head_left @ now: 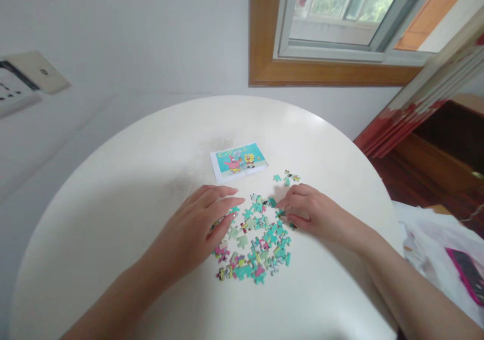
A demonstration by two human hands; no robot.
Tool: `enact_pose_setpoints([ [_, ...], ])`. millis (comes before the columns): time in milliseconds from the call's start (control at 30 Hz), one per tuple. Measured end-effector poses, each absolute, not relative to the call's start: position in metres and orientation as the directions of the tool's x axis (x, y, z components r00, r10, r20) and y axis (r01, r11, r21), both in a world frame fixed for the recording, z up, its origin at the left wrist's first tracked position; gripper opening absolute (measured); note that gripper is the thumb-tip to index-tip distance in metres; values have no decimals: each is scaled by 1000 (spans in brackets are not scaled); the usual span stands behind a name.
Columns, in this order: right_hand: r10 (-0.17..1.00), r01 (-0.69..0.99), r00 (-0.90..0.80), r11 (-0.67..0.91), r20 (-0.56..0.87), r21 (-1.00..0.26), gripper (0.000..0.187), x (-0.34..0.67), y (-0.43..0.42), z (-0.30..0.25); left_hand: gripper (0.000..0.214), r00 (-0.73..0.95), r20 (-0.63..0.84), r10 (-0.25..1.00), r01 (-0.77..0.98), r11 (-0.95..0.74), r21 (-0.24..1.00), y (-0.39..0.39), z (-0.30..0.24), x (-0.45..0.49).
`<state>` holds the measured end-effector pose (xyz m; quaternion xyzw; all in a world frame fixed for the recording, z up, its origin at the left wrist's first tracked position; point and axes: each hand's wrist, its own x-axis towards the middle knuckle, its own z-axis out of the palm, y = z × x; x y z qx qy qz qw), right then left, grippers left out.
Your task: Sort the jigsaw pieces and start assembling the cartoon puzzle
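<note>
A heap of small teal, pink and yellow puzzle pieces (257, 249) lies on the round white table (113, 229). My left hand (200, 224) rests flat on the heap's left edge, fingers stretched out over a few pieces. My right hand (308, 211) sits at the heap's upper right with its fingers curled down, pinching at a teal piece (280, 213). Behind the heap lies a small cartoon picture card (239, 161). A few stray pieces (286, 178) lie to the card's right.
A wood-framed window (333, 32) is in the wall behind the table. To the right stand a folded screen (423, 103) and wooden furniture (446, 153). A white bag with a pink object (467, 274) lies at the right edge. A wall switch box (22, 78) is at left.
</note>
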<state>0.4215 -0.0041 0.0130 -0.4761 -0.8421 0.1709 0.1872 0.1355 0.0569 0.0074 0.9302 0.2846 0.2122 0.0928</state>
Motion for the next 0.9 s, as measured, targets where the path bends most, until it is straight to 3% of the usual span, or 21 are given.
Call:
enact_pose_setpoints([
  [433,891,770,-418,450,175,-452,33,417,-2,3,35,798,330,504,394,-851,346,52,7,139],
  [733,878,761,-450,473,165,-444,43,419,-6,6,51,908,171,383,342,-913,224,44,-11,143],
  [900,849,703,-497,514,176,-492,34,426,-7,21,50,912,150,381,343,-910,232,46,-8,139],
])
